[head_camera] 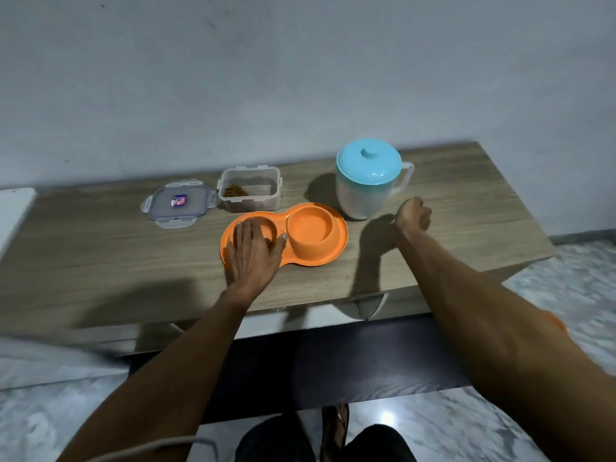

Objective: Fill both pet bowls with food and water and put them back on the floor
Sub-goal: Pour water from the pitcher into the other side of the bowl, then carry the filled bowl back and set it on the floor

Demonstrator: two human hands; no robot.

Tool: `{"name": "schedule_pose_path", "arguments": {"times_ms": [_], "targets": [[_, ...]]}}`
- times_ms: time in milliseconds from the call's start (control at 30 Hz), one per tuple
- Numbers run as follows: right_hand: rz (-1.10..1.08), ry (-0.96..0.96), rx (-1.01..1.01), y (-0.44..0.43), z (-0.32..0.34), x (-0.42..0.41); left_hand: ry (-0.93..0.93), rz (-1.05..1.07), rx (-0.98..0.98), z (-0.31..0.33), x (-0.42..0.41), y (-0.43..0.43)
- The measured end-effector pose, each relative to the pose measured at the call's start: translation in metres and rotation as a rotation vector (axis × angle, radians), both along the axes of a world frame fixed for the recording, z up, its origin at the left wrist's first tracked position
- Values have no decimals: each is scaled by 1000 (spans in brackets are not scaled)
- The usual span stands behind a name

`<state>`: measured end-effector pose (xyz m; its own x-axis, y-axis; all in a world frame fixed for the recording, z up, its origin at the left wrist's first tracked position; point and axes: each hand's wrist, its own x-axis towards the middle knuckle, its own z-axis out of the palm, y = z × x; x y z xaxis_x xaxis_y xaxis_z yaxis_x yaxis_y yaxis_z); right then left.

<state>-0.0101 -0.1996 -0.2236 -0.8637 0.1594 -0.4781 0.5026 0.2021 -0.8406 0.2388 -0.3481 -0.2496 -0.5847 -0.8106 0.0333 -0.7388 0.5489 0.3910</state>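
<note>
An orange double pet bowl [336, 235] lies on the wooden table [100, 261]. My left hand [255, 250] rests flat over its left bowl, fingers spread, hiding what is inside. The right bowl [311, 230] looks bare inside. My right hand [413, 213] hovers with curled fingers just right of the clear pitcher [361, 191] with a turquoise lid, near its handle, holding nothing that I can see. Behind the bowls stands an open clear food container [250, 191] with a little brown kibble in it.
The container's lid [178, 205] lies flat to the left of it. The table backs onto a grey wall; its right end drops to a marble floor [573, 285]. A white surface [13, 211] shows at the far left edge.
</note>
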Motion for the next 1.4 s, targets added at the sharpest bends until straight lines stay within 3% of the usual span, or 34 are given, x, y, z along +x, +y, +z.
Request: {"name": "schedule_pose_path", "arguments": {"times_ms": [267, 500, 700, 900, 1133, 1400], "targets": [[372, -6, 203, -38, -15, 79, 16, 312, 261, -5, 41, -39], [525, -7, 425, -59, -24, 105, 5, 386, 374, -4, 45, -56], [449, -14, 426, -52, -26, 114, 116, 477, 647, -19, 44, -75], [381, -13, 408, -17, -18, 131, 217, 477, 773, -23, 48, -57], [296, 71, 362, 62, 11, 118, 275, 377, 801, 35, 23, 30], [153, 135, 286, 222, 51, 71, 271, 200, 758, 69, -52, 164]]}}
